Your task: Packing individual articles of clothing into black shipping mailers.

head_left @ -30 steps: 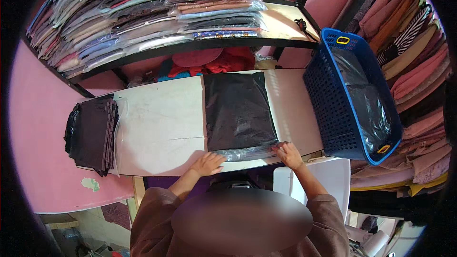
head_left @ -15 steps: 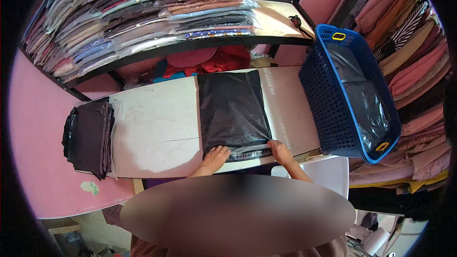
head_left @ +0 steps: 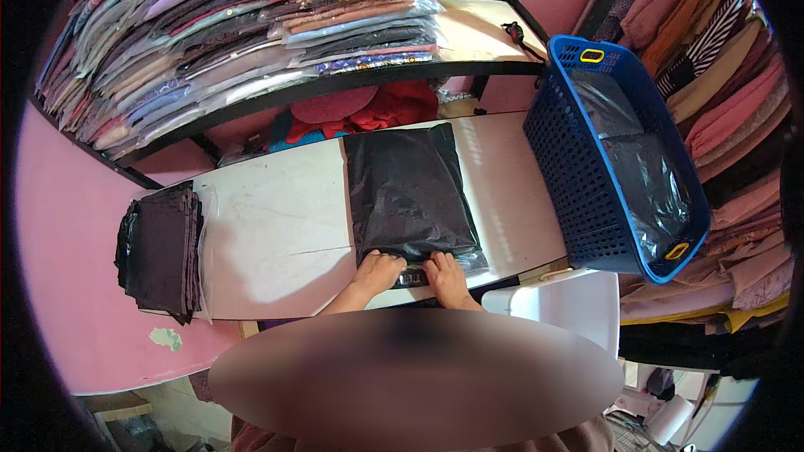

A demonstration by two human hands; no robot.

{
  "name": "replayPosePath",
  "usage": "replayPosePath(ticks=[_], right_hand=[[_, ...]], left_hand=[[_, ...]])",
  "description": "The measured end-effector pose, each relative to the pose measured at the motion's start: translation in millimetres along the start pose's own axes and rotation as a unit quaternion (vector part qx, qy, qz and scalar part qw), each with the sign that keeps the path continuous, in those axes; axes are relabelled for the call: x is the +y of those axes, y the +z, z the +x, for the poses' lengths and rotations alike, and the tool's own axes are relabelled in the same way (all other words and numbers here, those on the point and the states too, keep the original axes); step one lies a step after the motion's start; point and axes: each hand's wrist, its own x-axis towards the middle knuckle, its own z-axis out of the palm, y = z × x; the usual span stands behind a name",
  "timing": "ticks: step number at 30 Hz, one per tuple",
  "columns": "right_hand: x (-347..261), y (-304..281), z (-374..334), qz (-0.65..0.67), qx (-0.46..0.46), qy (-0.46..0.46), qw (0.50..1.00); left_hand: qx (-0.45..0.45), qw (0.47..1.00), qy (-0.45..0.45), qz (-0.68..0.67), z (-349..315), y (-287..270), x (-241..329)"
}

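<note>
A black folded garment in a clear plastic bag [head_left: 408, 192] lies flat on the white table [head_left: 276, 209] in front of me. At its near edge a strip of clear plastic shows, with a small dark patch between my hands. My left hand [head_left: 381, 272] is closed on the near left part of this edge, fingers curled over the plastic. Close beside it, my right hand [head_left: 446, 278] also has its fingers bent down on the edge, right of the middle. My fingertips are partly hidden, so the exact grip is hard to see.
A stack of black folded garments [head_left: 163, 247] with clear plastic lies at the table's left end. On the right stands a blue basket [head_left: 569, 176] holding black bagged packages. A white tub [head_left: 578, 301] is at the near right. Bagged clothes [head_left: 251, 42] fill the shelf behind.
My right hand has moved left from the bag's near right corner toward my left hand. The left hand stays at nearly the same place on the edge. The view has shifted slightly.
</note>
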Motion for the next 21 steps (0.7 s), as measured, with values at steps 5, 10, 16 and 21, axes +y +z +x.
replayPosePath(ticks=[5,10,16,21], right_hand=[[-4,6,-14,-0.018,-0.022,-0.016,0.999],[-7,18,-28,-0.011,-0.02,0.004,1.0],[-10,23,-31,0.002,-0.021,0.032,0.999],[-14,17,-24,0.025,-0.02,0.052,0.998]], left_hand=[[0.104,0.988,0.021,-0.109,5,2,-8],[0.055,0.994,0.089,0.028,9,8,-10],[0.072,0.986,0.121,0.091,10,23,-21],[0.14,0.979,0.141,0.04,9,15,-25]])
